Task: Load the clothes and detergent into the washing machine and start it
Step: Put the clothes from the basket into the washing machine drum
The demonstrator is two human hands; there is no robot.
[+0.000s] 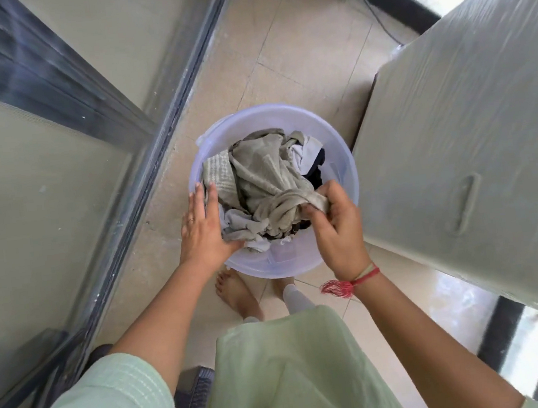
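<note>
A translucent pale-blue plastic tub (pixel 339 160) stands on the tiled floor in front of my feet. It holds a heap of clothes (pixel 258 175): beige-grey cloth on top, with white and dark pieces beneath. My left hand (pixel 202 225) lies flat with straight fingers over the tub's left rim and the edge of the heap. My right hand (pixel 334 226) pinches a bunched fold of the beige-grey cloth at the tub's right side. The washing machine (pixel 473 136), wrapped in a plastic cover, stands just right of the tub.
A sliding glass door with a grey metal frame (pixel 142 144) runs along the left. A dark plastic chair (pixel 196 407) sits behind me at the bottom. Tiled floor (pixel 294 45) stretches ahead. A cable (pixel 373 10) hangs at the back, near a bright window.
</note>
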